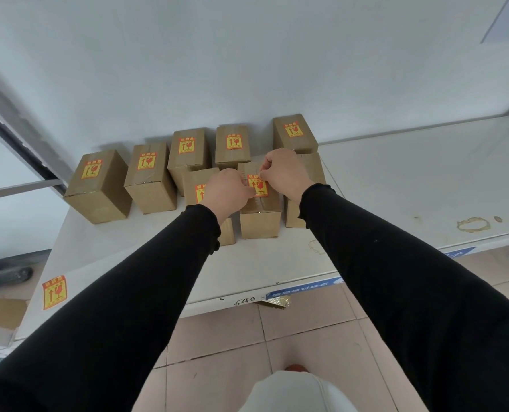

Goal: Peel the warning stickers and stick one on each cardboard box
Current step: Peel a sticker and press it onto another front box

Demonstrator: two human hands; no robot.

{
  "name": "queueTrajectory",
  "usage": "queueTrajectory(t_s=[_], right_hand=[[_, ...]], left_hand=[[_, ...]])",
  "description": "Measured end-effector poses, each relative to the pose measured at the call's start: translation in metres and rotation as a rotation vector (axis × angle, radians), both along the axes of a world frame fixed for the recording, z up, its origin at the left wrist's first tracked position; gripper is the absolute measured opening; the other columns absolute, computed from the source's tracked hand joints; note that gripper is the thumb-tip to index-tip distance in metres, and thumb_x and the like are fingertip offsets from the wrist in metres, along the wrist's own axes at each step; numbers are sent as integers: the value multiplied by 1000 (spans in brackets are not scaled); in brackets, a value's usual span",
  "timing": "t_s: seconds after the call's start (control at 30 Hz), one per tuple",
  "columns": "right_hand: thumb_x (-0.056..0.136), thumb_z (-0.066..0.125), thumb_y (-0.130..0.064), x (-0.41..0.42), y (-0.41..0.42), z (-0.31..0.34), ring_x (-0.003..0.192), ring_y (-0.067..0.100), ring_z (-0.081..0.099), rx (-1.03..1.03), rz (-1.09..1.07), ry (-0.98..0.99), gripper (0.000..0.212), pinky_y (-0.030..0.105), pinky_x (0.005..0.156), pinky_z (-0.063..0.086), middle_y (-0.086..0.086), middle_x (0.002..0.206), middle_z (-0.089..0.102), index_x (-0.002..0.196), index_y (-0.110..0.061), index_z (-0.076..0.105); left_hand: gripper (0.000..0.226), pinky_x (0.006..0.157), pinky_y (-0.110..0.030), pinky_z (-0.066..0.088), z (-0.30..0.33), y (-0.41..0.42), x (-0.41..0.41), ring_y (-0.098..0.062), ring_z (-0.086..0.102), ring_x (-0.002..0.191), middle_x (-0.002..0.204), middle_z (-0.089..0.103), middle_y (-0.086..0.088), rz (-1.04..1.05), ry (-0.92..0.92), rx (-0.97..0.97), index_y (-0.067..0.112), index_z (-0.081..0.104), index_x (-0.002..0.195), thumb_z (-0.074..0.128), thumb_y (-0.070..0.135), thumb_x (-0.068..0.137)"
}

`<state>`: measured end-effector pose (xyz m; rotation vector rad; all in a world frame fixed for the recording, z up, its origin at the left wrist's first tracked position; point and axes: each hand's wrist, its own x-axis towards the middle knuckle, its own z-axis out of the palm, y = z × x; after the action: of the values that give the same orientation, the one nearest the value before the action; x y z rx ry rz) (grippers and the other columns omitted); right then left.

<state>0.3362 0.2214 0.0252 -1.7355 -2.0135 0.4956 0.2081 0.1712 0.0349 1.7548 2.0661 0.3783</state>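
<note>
Warning sticker (258,184), arrow and glass symbols, "640-" (245,300)

Matt brown cardboard boxes (260,221) w/ glossy paper stickers (258,185)

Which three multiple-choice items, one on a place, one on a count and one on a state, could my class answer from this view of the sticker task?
1. Where does the spare sticker lie?
A. near the table's front left corner
B. on the floor tiles
C. on the wall

2. How many boxes stand in the back row by the wall?
A. three
B. five
C. nine

3. What are the two hands doing?
A. resting flat on the table
B. lifting a box into the air
C. pressing a sticker onto the middle front box

Answers:
1 A: it sits flat on the table, apart from the boxes.
2 B: five stickered tops line the wall.
3 C: the left hand and right hand pinch the sticker on the middle front box.
</note>
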Motion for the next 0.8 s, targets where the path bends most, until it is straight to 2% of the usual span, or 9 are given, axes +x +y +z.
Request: queueTrajectory(t_s=[0.17, 0.3, 0.43, 0.5, 0.63, 0.73, 0.8], right_hand=[[96, 60, -18, -3, -2, 0, 86, 18, 66, 18, 1, -32, 10, 28, 71, 56, 3, 93, 68, 93, -15, 69], [96, 62, -16, -3, -5, 3, 84, 19, 61, 53, -30, -29, 11, 24, 63, 44, 4, 95, 62, 107, -14, 58], [98, 58, -14, -4, -10, 3, 84, 19, 61, 94, -22, -21, 3, 25, 66, 47, 4, 94, 62, 100, -15, 56], [99, 56, -11, -2, -14, 4, 82, 20, 62, 106, 10, -20, 6, 28, 67, 51, 4, 90, 63, 95, -15, 55], [91, 70, -16, 10, -25, 11, 80, 17, 61, 55, 151, -87, 16, 27, 70, 51, -1, 89, 62, 91, -18, 55], [90, 71, -16, 18, -35, 9, 81, 16, 58, 74, 201, -156, 18, 18, 61, 39, -2, 92, 59, 87, -20, 53], [93, 68, -18, 21, -41, 6, 79, 14, 54, 121, 207, -190, 17, 15, 57, 28, -3, 92, 55, 85, -22, 53]], left_hand=[[23, 59, -27, 49, 2, -2, 2, -16, 58, 68, 72, 57, -1, -30, 90, 18, 17, 60, 79, 62, 34, 94], [20, 71, -32, 57, 5, -5, 2, -19, 64, 78, 84, 64, -3, -58, 162, 36, 16, 64, 88, 62, 35, 93], [19, 81, -38, 57, 8, -11, 2, -22, 62, 86, 92, 64, -5, -93, 232, 91, 15, 62, 97, 61, 34, 94], [18, 82, -38, 53, 9, -13, 1, -23, 57, 91, 96, 63, -5, -128, 291, 168, 15, 58, 101, 61, 31, 93], [28, 88, -38, 46, 7, -12, -1, -26, 52, 105, 112, 62, -3, -197, 367, 282, 19, 59, 117, 62, 30, 92], [32, 96, -40, 43, 6, -10, -2, -26, 51, 111, 117, 61, -3, -238, 476, 275, 27, 62, 125, 58, 37, 94], [32, 98, -42, 43, 7, -8, -3, -26, 51, 111, 113, 60, -3, -248, 532, 259, 29, 64, 123, 54, 40, 95]])
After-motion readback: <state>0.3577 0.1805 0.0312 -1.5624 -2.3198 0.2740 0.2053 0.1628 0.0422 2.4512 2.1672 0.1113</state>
